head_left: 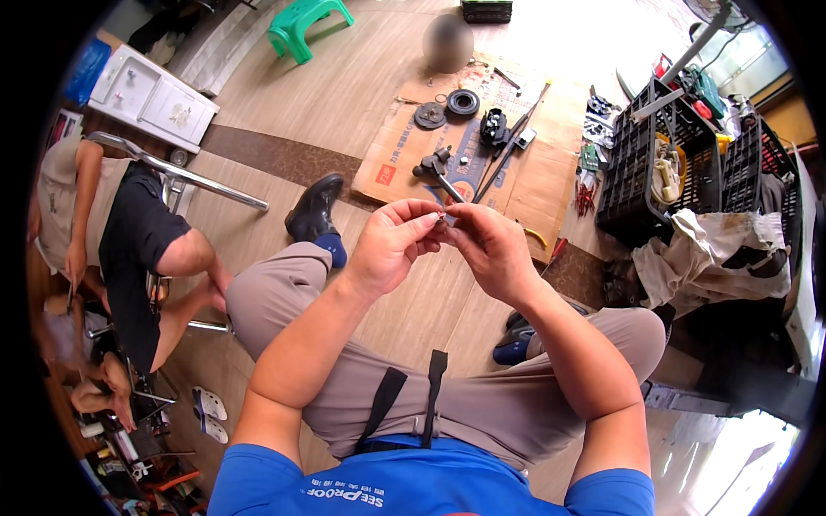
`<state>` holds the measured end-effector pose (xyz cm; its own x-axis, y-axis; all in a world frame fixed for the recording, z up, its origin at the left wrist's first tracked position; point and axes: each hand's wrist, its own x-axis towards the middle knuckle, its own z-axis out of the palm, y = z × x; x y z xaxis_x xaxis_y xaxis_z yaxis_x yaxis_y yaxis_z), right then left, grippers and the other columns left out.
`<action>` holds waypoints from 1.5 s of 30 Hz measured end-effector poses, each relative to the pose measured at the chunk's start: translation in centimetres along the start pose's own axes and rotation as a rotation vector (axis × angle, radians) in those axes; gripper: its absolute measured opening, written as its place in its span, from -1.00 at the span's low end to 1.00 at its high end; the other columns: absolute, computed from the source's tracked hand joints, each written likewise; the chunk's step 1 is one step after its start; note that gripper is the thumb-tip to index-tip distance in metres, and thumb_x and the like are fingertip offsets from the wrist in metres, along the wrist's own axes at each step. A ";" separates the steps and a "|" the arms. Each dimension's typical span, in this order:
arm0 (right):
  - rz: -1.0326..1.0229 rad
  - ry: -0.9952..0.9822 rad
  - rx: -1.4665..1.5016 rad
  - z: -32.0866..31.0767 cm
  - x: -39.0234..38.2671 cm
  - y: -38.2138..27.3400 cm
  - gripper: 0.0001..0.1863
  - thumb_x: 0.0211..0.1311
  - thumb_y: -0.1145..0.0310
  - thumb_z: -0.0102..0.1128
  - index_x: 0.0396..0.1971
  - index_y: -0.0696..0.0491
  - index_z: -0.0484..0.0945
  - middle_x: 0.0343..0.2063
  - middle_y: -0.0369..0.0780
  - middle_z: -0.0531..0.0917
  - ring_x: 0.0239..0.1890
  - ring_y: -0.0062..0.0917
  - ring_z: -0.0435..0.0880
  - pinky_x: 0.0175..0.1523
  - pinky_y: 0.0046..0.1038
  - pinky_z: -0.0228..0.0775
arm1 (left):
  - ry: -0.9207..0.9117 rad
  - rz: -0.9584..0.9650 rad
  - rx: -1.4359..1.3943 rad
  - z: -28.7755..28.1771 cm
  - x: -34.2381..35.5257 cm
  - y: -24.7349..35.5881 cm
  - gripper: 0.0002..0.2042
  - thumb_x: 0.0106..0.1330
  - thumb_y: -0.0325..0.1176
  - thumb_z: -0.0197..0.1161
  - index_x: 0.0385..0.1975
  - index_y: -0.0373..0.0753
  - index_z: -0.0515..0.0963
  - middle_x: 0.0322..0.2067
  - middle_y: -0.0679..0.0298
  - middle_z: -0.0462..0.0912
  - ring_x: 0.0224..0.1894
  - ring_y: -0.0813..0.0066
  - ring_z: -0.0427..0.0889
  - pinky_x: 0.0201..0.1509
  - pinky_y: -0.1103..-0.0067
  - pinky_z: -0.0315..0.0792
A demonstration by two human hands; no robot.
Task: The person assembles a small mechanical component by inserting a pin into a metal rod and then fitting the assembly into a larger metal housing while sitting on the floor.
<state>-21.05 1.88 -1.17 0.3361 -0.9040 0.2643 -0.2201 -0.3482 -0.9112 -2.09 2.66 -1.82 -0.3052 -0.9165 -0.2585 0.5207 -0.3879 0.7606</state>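
My left hand [391,243] and my right hand [492,247] meet in front of me, thumbs and fingertips pinched together. Between them is a small dark part [442,220], mostly covered by the fingers; its kind I cannot make out. Beyond my hands a flattened cardboard sheet [542,193] lies on the floor. On it are a hammer [437,167], a black ring [463,102], a dark round disc [430,115], a black housing-like part [495,127] and a long thin rod [508,153].
Black plastic crates [632,172] full of parts and cloth stand at the right. Another person [129,206] sits at the left beside a metal-framed chair [215,187]. A green stool [301,24] and a white sink cabinet [155,99] are farther off. Clogs [209,413] lie lower left.
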 end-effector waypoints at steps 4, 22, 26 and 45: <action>0.130 -0.005 0.143 0.1 -0.1 0.1 -0.84 0.21 0.50 0.22 -0.21 0.18 0.54 -0.38 -0.11 0.66 -0.32 -0.39 0.69 -0.22 -0.44 0.51 | 0.007 0.000 0.013 0.1 0.0 -0.1 -0.86 0.37 -0.45 0.15 -0.14 -0.30 0.54 -0.29 0.24 0.68 -0.27 0.51 0.67 -0.19 0.61 0.52; 0.107 0.035 0.042 -0.2 -0.1 -0.1 -0.90 0.16 0.45 0.28 -0.34 0.14 0.61 -0.48 -0.15 0.62 -0.41 -0.33 0.63 -0.29 -0.40 0.45 | 0.045 -0.006 0.027 0.1 0.0 -0.2 -0.88 0.37 -0.46 0.13 -0.16 -0.27 0.54 -0.27 0.21 0.68 -0.26 0.47 0.67 -0.14 0.51 0.55; 0.057 0.066 0.010 -0.2 -0.1 0.0 -0.90 0.15 0.45 0.29 -0.35 0.13 0.61 -0.49 -0.14 0.61 -0.42 -0.30 0.62 -0.31 -0.38 0.44 | 0.032 -0.010 0.030 0.2 0.0 -0.2 -0.88 0.38 -0.47 0.12 -0.15 -0.28 0.54 -0.26 0.22 0.68 -0.25 0.48 0.67 -0.13 0.51 0.55; -0.052 0.071 -0.085 -0.1 -0.3 -0.3 -0.90 0.12 0.46 0.29 -0.35 0.10 0.61 -0.49 -0.16 0.60 -0.41 -0.27 0.62 -0.30 -0.36 0.46 | 0.030 -0.021 -0.009 0.3 -0.1 -0.4 -0.87 0.35 -0.47 0.18 -0.15 -0.25 0.53 -0.27 0.27 0.66 -0.25 0.49 0.65 -0.10 0.52 0.55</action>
<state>-21.19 2.19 -0.94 0.2844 -0.8982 0.3353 -0.2816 -0.4126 -0.8663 -2.53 2.94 -1.88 -0.2919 -0.9107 -0.2922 0.5220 -0.4077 0.7492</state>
